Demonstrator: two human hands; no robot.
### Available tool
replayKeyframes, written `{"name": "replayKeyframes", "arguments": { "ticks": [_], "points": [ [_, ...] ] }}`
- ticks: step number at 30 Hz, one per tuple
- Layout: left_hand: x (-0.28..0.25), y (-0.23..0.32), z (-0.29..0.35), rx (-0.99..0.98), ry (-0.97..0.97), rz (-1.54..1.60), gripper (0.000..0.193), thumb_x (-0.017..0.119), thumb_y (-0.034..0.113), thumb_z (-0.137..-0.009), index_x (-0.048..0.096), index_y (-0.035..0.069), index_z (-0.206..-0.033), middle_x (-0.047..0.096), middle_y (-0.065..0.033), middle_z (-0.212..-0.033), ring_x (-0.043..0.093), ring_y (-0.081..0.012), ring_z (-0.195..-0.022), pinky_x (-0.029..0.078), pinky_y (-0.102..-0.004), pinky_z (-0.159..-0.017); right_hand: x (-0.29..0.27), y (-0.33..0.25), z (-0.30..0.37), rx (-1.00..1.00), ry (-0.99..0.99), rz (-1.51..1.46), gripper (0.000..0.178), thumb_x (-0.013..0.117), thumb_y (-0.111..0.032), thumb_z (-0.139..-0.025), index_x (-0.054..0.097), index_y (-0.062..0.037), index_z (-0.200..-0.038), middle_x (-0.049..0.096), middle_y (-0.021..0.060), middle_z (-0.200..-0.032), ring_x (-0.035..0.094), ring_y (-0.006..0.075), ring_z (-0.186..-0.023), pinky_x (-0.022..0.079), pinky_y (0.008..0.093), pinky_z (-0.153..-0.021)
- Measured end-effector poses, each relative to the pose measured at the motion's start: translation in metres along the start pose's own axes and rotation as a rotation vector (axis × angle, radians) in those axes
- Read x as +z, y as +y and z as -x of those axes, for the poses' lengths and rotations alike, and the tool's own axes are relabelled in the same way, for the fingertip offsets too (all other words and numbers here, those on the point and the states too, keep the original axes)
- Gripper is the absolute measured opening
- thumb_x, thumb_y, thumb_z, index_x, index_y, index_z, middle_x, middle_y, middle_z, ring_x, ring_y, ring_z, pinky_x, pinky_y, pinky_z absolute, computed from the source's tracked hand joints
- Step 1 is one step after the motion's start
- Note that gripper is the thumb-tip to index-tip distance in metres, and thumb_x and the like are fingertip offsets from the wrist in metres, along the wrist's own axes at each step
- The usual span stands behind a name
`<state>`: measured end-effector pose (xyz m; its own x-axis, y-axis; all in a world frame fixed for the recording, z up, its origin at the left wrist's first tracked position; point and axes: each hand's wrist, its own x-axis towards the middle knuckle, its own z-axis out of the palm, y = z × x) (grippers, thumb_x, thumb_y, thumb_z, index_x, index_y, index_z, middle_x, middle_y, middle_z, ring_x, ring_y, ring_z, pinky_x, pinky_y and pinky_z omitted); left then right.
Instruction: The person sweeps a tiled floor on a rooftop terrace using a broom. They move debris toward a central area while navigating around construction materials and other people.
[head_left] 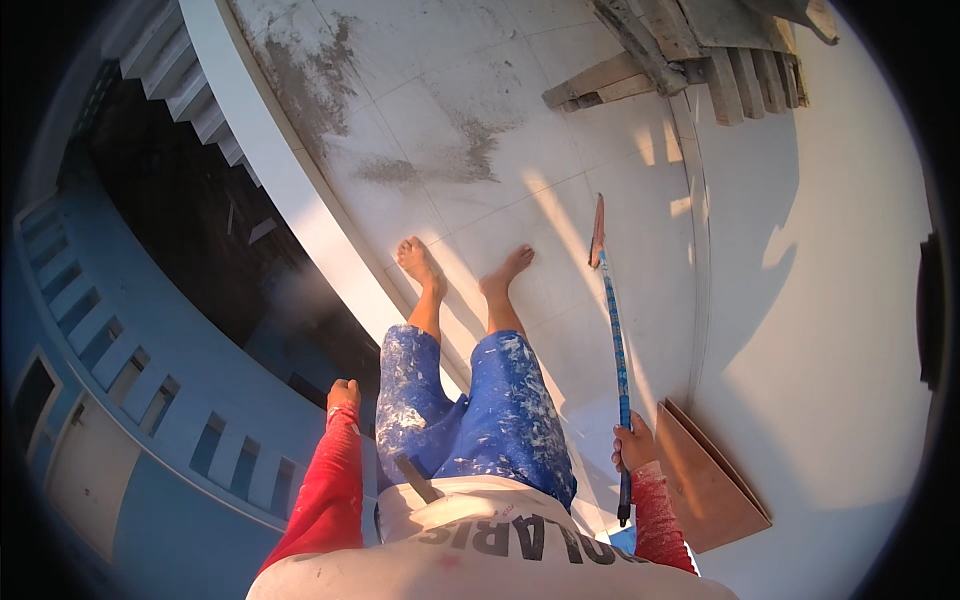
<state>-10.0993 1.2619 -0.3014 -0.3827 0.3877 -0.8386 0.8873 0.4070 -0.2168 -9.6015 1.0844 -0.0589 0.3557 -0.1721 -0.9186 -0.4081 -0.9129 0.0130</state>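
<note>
Head view: gripped a long blue-banded pole [618, 350] in the right hand [634, 443], with fingers wrapped around it a little above its dark lower end. Stretched forward from that grip, to the right of both feet, ending in a reddish tip [598, 230] over the pale tiled floor [540, 60]. Held the left hand [343, 394] well apart from the pole, out beside the left thigh, with fingers curled inward; could not tell, with the palm hidden, whether empty. Wore red sleeves [330, 480] and blue trousers [510, 390] spattered with white. Stood barefoot near a white ledge [300, 190], with a blue wall [190, 340] and its row of openings beyond, to the left. Had brown boards [700, 475] just beside the right hand, weathered wood [755, 85] at the upper right, and dark smears [480, 150] on the tiles ahead.
</note>
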Motion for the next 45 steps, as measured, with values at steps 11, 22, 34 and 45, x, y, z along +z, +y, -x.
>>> {"name": "replayKeyframes", "arguments": {
  "ticks": [11,22,34,45],
  "points": [
    [0.046,-0.045,-0.022,-0.031,0.0,0.238,0.046,0.053,0.04,-0.083,0.068,0.001,-0.102,0.068,-0.0211,-0.1,0.063,-0.0369,-0.1,0.047,-0.0417,-0.088,0.156,-0.223,-0.051,0.095,-0.364,-0.372,0.007,0.053,-0.015,-0.086,0.049,-0.0097,-0.086,0.043,-0.0018,-0.054,0.041,0.0111,-0.04,0.032,0.0276,-0.034],
    [0.044,-0.01,-0.013,-0.04,-0.052,0.269,0.045,0.053,0.04,-0.083,0.067,0.003,-0.104,0.066,-0.0214,-0.106,0.061,-0.0377,-0.105,0.046,-0.0431,-0.091,0.074,-0.093,-0.041,-0.327,-0.113,0.178,0.031,0.047,-0.026,-0.098,0.051,-0.0086,-0.123,0.052,-0.0008,-0.065,0.046,0.0059,-0.047,0.039,0.0219,-0.041],
    [0.11,-0.077,0.022,-0.192,-0.272,0.047,0.046,0.052,0.04,-0.082,0.067,0.002,-0.104,0.065,-0.021,-0.11,0.058,-0.039,-0.108,0.044,-0.0427,-0.095,0.068,0.025,-0.241,-0.347,0.305,0.848,0.038,0.043,-0.039,-0.096,0.051,-0.0148,-0.123,0.066,0.0187,-0.097,0.061,0.0443,-0.085,0.048,0.0526,-0.076],
    [0.105,-0.052,0.026,-0.351,-0.143,0.124,0.043,0.051,0.034,-0.079,0.068,0.002,-0.104,0.065,-0.0232,-0.108,0.06,-0.0392,-0.106,0.045,-0.0441,-0.093,0.319,-0.382,-0.238,-1.027,0.148,0.704,0.036,0.045,-0.032,-0.094,0.05,-0.0121,-0.124,0.065,0.0193,-0.106,0.061,0.0413,-0.099,0.048,0.0488,-0.087]
  ]
}}
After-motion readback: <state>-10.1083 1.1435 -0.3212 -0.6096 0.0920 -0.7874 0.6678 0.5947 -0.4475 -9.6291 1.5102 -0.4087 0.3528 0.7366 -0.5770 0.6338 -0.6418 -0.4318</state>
